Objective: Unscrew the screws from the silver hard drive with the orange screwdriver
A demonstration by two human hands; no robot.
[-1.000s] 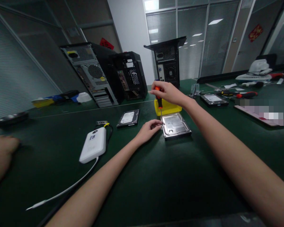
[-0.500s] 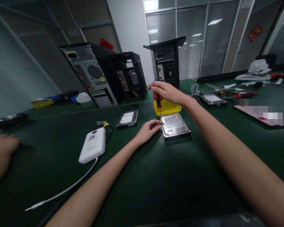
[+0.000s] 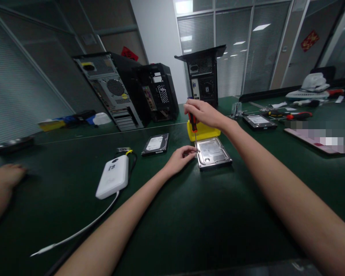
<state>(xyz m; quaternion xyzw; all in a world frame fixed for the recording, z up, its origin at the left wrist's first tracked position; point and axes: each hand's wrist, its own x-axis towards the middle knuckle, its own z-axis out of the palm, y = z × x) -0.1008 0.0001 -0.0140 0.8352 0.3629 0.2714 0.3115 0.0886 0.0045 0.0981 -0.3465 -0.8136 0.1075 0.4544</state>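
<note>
A silver hard drive (image 3: 211,151) lies flat on the green table, label side up. An upright red and black screwdriver (image 3: 193,122) stands at its left edge, tip down near the upper left part of the lid. My right hand (image 3: 202,112) is closed round the top of the handle from above. My left hand (image 3: 182,158) rests on the table with curled fingers, thumb and fingertips at the drive's left edge beside the screwdriver tip. A yellow tray (image 3: 205,130) sits just behind the drive, partly covered by my right hand.
Another hard drive (image 3: 155,144) lies left, a third (image 3: 259,121) right. A white power bank (image 3: 113,177) with cables is near my left forearm. Computer cases (image 3: 201,76) stand behind. Pliers (image 3: 299,115) lie far right. Another person's hand (image 3: 5,184) is at the left edge.
My right hand's fingers, stretched out to the left before, are now curled in round the screwdriver handle, and the handle has shifted slightly right. My left hand and the drive stay put.
</note>
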